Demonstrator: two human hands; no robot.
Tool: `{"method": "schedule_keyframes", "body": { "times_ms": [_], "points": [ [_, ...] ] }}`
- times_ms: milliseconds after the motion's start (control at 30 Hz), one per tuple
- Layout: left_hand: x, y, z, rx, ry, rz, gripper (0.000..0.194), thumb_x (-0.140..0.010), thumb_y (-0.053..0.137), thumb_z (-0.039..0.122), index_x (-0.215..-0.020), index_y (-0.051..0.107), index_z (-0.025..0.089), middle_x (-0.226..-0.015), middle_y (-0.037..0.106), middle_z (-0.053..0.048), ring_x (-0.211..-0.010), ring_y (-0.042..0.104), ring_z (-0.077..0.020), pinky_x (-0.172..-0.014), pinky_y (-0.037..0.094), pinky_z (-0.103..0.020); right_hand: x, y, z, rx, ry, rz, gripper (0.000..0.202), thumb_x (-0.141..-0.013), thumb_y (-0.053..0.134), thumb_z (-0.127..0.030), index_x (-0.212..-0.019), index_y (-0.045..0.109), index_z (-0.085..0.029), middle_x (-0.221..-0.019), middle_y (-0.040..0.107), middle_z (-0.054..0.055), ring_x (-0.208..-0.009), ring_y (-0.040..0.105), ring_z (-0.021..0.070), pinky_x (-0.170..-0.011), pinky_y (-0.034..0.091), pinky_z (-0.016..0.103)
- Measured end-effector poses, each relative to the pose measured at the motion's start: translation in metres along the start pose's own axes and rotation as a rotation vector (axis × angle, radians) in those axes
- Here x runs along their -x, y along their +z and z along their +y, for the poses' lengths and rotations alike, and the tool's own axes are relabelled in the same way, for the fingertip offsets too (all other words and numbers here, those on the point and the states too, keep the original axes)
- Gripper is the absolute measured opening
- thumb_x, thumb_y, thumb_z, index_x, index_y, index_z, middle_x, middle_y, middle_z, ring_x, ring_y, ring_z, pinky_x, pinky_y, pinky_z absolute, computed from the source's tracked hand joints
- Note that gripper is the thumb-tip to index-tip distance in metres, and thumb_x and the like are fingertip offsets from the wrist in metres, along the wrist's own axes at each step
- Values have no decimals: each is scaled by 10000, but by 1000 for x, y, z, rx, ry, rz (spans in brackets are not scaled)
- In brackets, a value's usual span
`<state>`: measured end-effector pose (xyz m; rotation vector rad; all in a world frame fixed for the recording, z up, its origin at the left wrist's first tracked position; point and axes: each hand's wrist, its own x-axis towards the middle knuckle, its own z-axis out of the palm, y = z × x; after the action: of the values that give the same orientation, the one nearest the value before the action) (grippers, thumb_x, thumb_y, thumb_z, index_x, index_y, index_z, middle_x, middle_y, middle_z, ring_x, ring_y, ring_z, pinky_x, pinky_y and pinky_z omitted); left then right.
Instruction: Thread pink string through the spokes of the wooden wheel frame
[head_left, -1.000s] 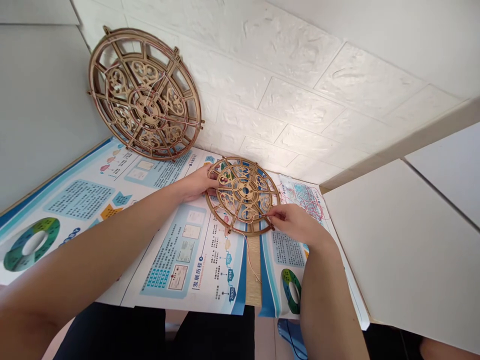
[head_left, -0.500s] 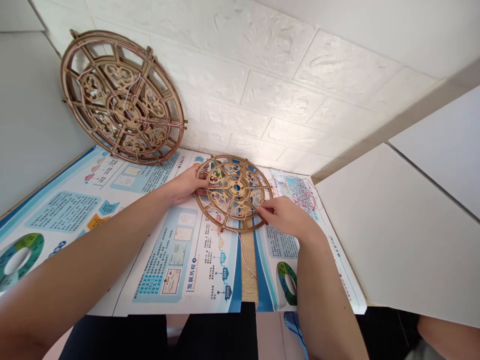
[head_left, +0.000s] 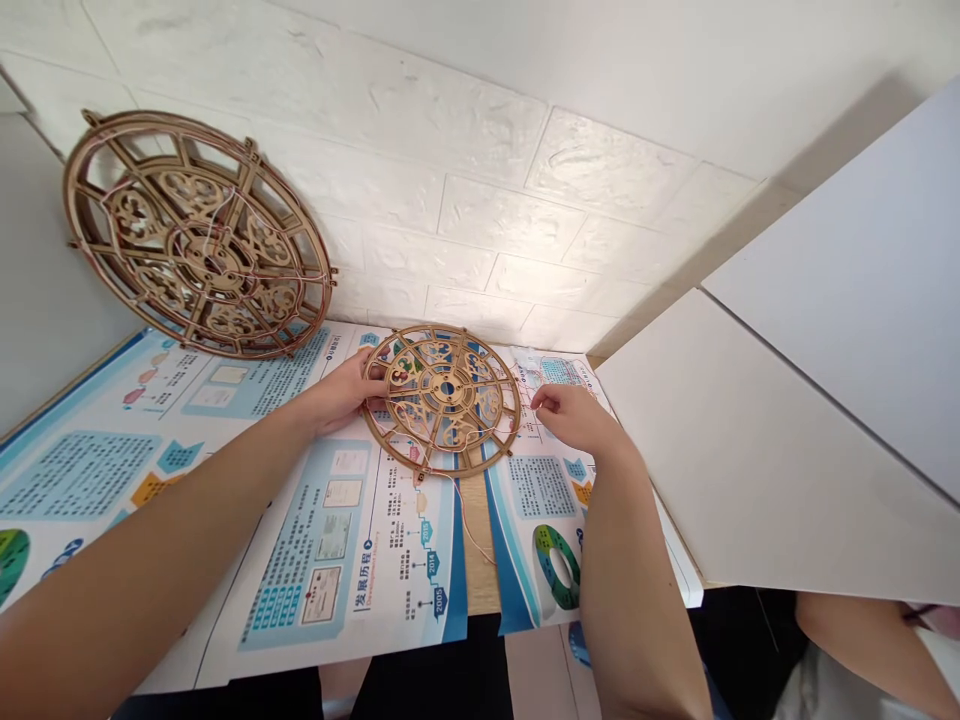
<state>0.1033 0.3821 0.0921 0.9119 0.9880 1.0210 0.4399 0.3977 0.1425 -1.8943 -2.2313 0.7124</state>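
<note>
A round gold openwork frame point(head_left: 448, 390) is held tilted above the table, with a thin pinkish wire point(head_left: 469, 520) trailing from its lower edge. My left hand point(head_left: 346, 393) grips its left rim between thumb and fingers. To the right of the frame, apart from its rim, is my right hand point(head_left: 568, 412), its fingers curled together; whether anything thin is between the fingertips is too small to tell.
Several similar round frames point(head_left: 251, 165) with wires lean in a stack against the white brick wall at left. Printed posters point(head_left: 375, 590) cover the table. Tangled wires point(head_left: 551, 372) lie at the back right. White panels point(head_left: 750, 440) stand at right; another person's arm point(head_left: 855, 635) shows beyond them.
My right hand has left the frame's lower right rim and moved outward to the right. My left hand keeps its hold. The whole view has shifted slightly.
</note>
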Motion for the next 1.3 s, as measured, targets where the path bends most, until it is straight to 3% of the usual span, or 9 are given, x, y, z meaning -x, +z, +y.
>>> {"method": "schedule_keyframes", "body": {
  "times_ms": [200, 333, 567, 700, 833, 1000, 1133, 1300],
  "points": [
    [0, 0, 0, 46, -65, 33, 744, -539, 923, 166, -1157, 510, 190, -989, 678, -31, -850, 685, -188, -652, 555, -269, -2, -5, 15, 23, 167, 163, 116, -764, 525, -136, -777, 619, -203, -769, 650, 6, -716, 560, 164, -589, 387, 266],
    [1, 1, 1, 56, -64, 22, 735, -544, 933, 173, -1139, 503, 195, -1006, 689, -35, -878, 693, -194, -672, 574, -277, -2, -7, 22, 25, 239, 129, 96, -771, 527, -152, -784, 605, -206, -792, 655, 12, -700, 554, 162, -567, 387, 267],
    [0, -1, -1, 58, -42, 22, 733, -541, 937, 178, -1143, 518, 186, -973, 688, -41, -833, 696, -199, -644, 565, -283, 1, -8, 16, -85, 155, 87, 29, -796, 539, -194, -820, 549, -208, -685, 616, -12, -618, 569, 144, -509, 389, 240],
    [-1, -2, -2, 50, -19, 0, 692, -538, 936, 182, -1106, 541, 178, -989, 697, -64, -835, 701, -219, -648, 560, -298, 2, -8, 16, -178, 160, -42, 70, -804, 593, -248, -852, 568, -204, -704, 662, 10, -597, 619, 165, -472, 428, 247],
    [0, -3, -2, 66, -33, 4, 671, -538, 939, 185, -1063, 522, 181, -981, 695, -59, -797, 689, -189, -620, 537, -265, 1, -6, 20, -189, 155, -122, 84, -798, 639, -261, -818, 621, -181, -682, 681, 35, -582, 633, 169, -534, 481, 263],
    [1, -3, -2, 93, -48, 20, 679, -539, 935, 173, -1058, 497, 190, -1015, 693, -74, -842, 697, -212, -641, 550, -288, -5, 0, 24, -355, 53, -65, 122, -789, 663, -279, -864, 658, -182, -682, 690, 30, -646, 656, 172, -644, 529, 274],
    [0, -4, -3, 104, -37, -4, 685, -552, 929, 166, -1085, 500, 186, -1025, 694, -80, -876, 704, -230, -676, 566, -315, -11, 5, 26, -450, 79, -1, 188, -783, 681, -299, -922, 677, -173, -760, 717, 52, -721, 691, 192, -715, 567, 303],
    [-1, -7, -4, 100, -30, -11, 683, -565, 919, 160, -1111, 509, 189, -1033, 696, -79, -878, 708, -235, -692, 577, -333, -17, 14, 27, -456, 90, -8, 216, -773, 697, -301, -935, 703, -159, -757, 718, 62, -711, 692, 195, -716, 572, 315]
  ]
}}
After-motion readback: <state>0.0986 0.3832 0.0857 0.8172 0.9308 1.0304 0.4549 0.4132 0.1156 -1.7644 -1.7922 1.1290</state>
